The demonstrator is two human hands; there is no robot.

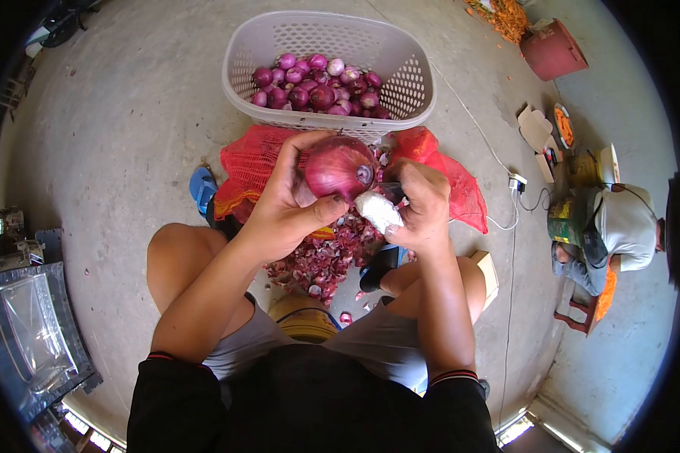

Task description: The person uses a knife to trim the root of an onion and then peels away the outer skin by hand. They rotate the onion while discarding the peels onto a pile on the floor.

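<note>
Your left hand point(285, 211) grips a large red onion point(338, 170), fingers around its far left side and thumb along the near edge, its root end turned to the right. Your right hand point(425, 202) is clenched around a white-wrapped handle point(379, 211) just beside the onion; you cannot tell from here how much blade shows, or whether it meets the skin. The onion is held up between your knees, in front of the basket.

Below your hands, a pile of skins point(321, 260) covers the floor between your feet. A red net bag point(251, 160) lies to the left of the pile and a red sack point(462, 189) to the right. At the far side stands the basket point(325, 32), with many onions point(298, 97) in it. A yellow tub point(302, 315) sits at the near side, between your thighs. Well to the right, a person point(625, 225) in a pale shirt sits bent over.
</note>
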